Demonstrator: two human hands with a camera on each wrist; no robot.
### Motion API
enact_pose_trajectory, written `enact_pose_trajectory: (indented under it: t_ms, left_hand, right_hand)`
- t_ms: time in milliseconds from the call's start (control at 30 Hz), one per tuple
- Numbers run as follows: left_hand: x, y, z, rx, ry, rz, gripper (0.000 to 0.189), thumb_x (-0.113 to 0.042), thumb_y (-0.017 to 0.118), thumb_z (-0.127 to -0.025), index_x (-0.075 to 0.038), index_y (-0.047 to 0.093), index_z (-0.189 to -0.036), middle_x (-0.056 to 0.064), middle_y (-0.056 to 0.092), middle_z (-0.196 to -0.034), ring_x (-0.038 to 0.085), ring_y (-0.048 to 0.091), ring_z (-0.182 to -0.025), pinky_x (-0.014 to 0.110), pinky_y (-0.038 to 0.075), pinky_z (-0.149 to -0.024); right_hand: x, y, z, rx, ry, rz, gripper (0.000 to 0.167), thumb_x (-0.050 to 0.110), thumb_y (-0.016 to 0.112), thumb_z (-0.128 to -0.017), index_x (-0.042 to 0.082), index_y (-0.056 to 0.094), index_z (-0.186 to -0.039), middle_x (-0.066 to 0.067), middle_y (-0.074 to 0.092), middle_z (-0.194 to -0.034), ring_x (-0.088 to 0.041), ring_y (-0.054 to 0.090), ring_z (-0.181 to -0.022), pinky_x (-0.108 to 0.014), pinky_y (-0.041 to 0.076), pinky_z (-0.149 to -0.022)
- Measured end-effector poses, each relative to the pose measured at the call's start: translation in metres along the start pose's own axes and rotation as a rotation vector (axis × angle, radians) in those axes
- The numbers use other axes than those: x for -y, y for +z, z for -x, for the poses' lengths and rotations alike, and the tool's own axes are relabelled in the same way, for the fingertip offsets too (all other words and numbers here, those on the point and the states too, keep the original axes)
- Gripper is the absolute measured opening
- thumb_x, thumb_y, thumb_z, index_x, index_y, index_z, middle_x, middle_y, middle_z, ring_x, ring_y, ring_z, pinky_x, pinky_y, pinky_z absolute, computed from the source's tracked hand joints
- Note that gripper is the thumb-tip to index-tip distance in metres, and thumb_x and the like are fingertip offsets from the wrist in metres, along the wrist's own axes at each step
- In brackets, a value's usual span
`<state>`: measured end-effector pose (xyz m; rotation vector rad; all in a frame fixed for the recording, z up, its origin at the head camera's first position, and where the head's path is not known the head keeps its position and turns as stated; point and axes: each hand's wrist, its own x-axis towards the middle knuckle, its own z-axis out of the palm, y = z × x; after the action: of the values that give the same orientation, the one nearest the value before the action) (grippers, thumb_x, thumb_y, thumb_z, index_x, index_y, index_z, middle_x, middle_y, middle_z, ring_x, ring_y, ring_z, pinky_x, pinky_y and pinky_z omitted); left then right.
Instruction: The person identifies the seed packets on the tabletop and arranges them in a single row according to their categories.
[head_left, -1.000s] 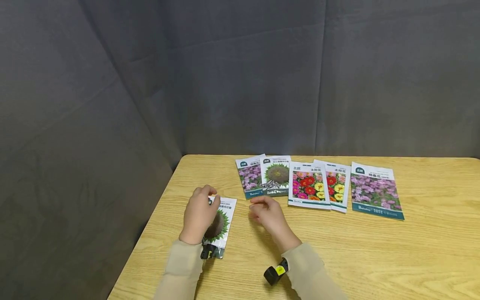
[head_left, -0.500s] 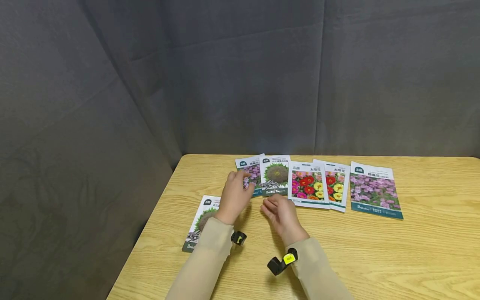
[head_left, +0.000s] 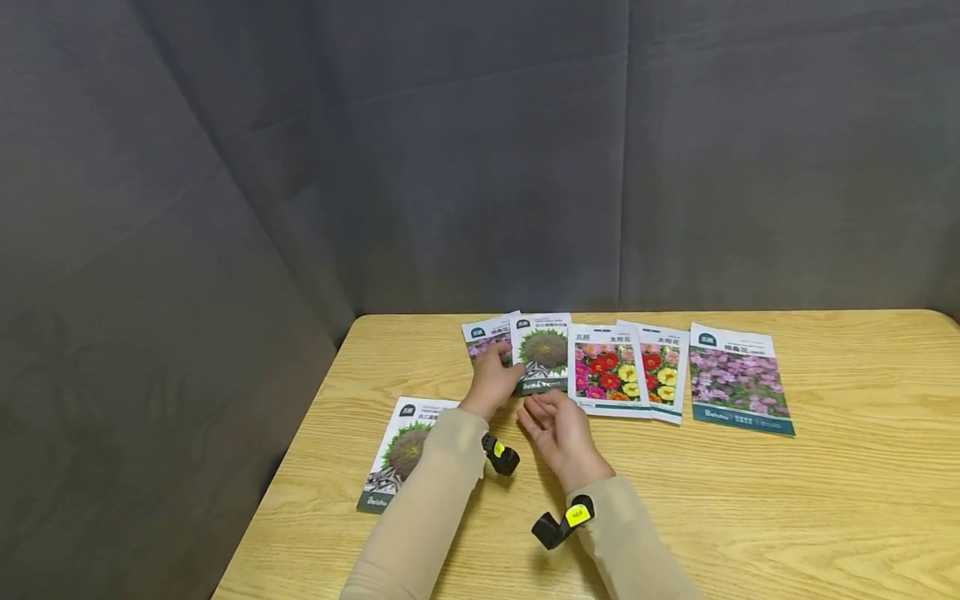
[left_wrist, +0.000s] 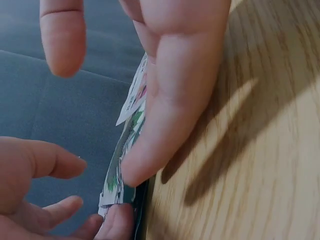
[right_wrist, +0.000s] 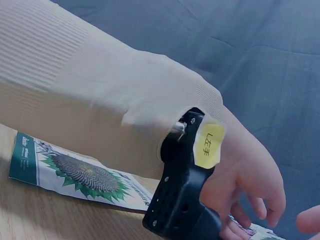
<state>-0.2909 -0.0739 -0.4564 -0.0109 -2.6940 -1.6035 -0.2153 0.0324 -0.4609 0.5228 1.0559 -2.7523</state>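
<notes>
My left hand [head_left: 495, 379] lies over the purple-flower seed packet [head_left: 480, 332], its thumb at the left edge of a sunflower seed packet [head_left: 543, 348] overlapping it. In the left wrist view, fingers of my left hand [left_wrist: 30, 185] are spread, one fingertip at the packets' edge. My right hand [head_left: 561, 433] is loosely bent just below the sunflower packet, with a fingertip close to its lower edge in that wrist view. Another sunflower seed packet [head_left: 408, 446] lies nearer, partly hidden by my left sleeve; the right wrist view also shows it [right_wrist: 90, 175].
Two overlapping packets with red and yellow flowers [head_left: 609, 375] lie to the right of the sunflower packet. Farther right is another purple-flower packet [head_left: 738, 379]. A grey curtain [head_left: 480, 150] hangs behind the wooden table [head_left: 862, 517].
My left hand has left the nearer sunflower packet and moved right and away to the back packets. My right hand has shifted slightly right.
</notes>
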Motion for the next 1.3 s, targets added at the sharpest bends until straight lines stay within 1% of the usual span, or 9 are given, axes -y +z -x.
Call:
enact_pose_trajectory:
  t_ms: [67, 167, 300, 433, 533, 733, 933, 1133, 1300]
  left_hand:
    - [0.001, 0.000, -0.001, -0.002, -0.020, 0.050, 0.053, -0.001, 0.063, -0.090, 0.011, 0.048, -0.139, 0.031, 0.054, -0.136, 0.039, 0.052, -0.129, 0.046, 0.046, -0.106]
    - [0.001, -0.001, 0.000, 0.009, -0.049, 0.104, 0.056, 0.000, 0.062, -0.092, 0.011, 0.043, -0.143, 0.032, 0.052, -0.139, 0.040, 0.055, -0.125, 0.043, 0.051, -0.099]
    - [0.001, -0.002, -0.001, 0.034, -0.101, 0.200, 0.058, 0.004, 0.061, -0.094, 0.008, 0.039, -0.147, 0.030, 0.054, -0.136, 0.030, 0.064, -0.103, 0.031, 0.056, -0.079]
    - [0.002, -0.003, -0.003, 0.073, -0.144, 0.322, 0.059, 0.008, 0.060, -0.094, 0.006, 0.038, -0.149, 0.027, 0.058, -0.131, 0.020, 0.063, -0.091, 0.026, 0.056, -0.074]
    - [0.002, -0.005, -0.002, 0.103, -0.155, 0.400, 0.059, 0.010, 0.058, -0.094, 0.005, 0.039, -0.149, 0.026, 0.057, -0.131, 0.020, 0.062, -0.093, 0.028, 0.057, -0.076]
    - [0.002, -0.013, 0.001, 0.091, -0.117, 0.490, 0.054, 0.011, 0.054, -0.093, 0.004, 0.046, -0.146, 0.019, 0.054, -0.124, 0.018, 0.056, -0.095, 0.031, 0.057, -0.076]
    - [0.003, -0.026, 0.011, 0.072, -0.093, 0.518, 0.053, 0.009, 0.055, -0.094, -0.001, 0.048, -0.146, 0.018, 0.053, -0.129, 0.018, 0.055, -0.097, 0.029, 0.056, -0.073]
    - [0.004, -0.040, 0.023, 0.063, -0.049, 0.529, 0.052, 0.009, 0.055, -0.094, -0.001, 0.048, -0.146, 0.019, 0.052, -0.128, 0.018, 0.055, -0.093, 0.025, 0.054, -0.067]
    - [0.005, -0.052, 0.036, 0.100, -0.021, 0.522, 0.053, 0.007, 0.055, -0.096, -0.004, 0.048, -0.147, 0.020, 0.050, -0.132, 0.017, 0.055, -0.088, 0.029, 0.053, -0.069]
  right_hand:
    - [0.000, 0.000, 0.000, 0.004, 0.007, -0.012, 0.008, 0.000, 0.037, -0.098, 0.002, 0.040, -0.106, -0.025, 0.033, -0.138, -0.038, 0.031, -0.142, -0.045, 0.033, -0.118]
    - [0.001, -0.002, -0.001, 0.011, 0.020, -0.030, 0.025, 0.000, 0.037, -0.099, -0.004, 0.037, -0.124, -0.030, 0.027, -0.148, -0.038, 0.030, -0.146, -0.045, 0.031, -0.119]
    - [0.001, -0.004, -0.003, 0.036, 0.033, -0.063, 0.051, 0.002, 0.033, -0.102, -0.007, 0.018, -0.149, -0.031, 0.019, -0.158, -0.037, 0.027, -0.149, -0.045, 0.028, -0.120]
    - [0.003, -0.006, -0.004, 0.056, 0.032, -0.093, 0.059, 0.004, 0.030, -0.103, -0.008, 0.006, -0.155, -0.031, 0.017, -0.160, -0.036, 0.025, -0.150, -0.042, 0.027, -0.121]
    - [0.003, -0.007, -0.004, 0.068, 0.036, -0.121, 0.061, 0.004, 0.031, -0.103, -0.008, 0.004, -0.156, -0.030, 0.016, -0.162, -0.035, 0.024, -0.151, -0.041, 0.027, -0.121]
    - [0.004, -0.009, -0.006, 0.092, 0.054, -0.193, 0.059, 0.004, 0.029, -0.104, -0.010, 0.004, -0.157, -0.027, 0.015, -0.164, -0.033, 0.024, -0.152, -0.038, 0.028, -0.120]
    - [0.004, -0.009, -0.006, 0.097, 0.071, -0.230, 0.057, 0.003, 0.027, -0.104, -0.013, 0.009, -0.155, -0.029, 0.015, -0.162, -0.034, 0.025, -0.151, -0.037, 0.032, -0.118]
    - [0.007, -0.008, -0.005, 0.073, 0.050, -0.224, 0.060, 0.003, 0.030, -0.103, -0.011, 0.004, -0.156, -0.030, 0.012, -0.161, -0.036, 0.022, -0.151, -0.036, 0.038, -0.114]
    - [0.010, -0.008, -0.005, 0.018, 0.017, -0.164, 0.054, 0.006, 0.036, -0.105, -0.003, 0.014, -0.153, -0.023, 0.032, -0.141, -0.031, 0.035, -0.141, -0.035, 0.041, -0.112]
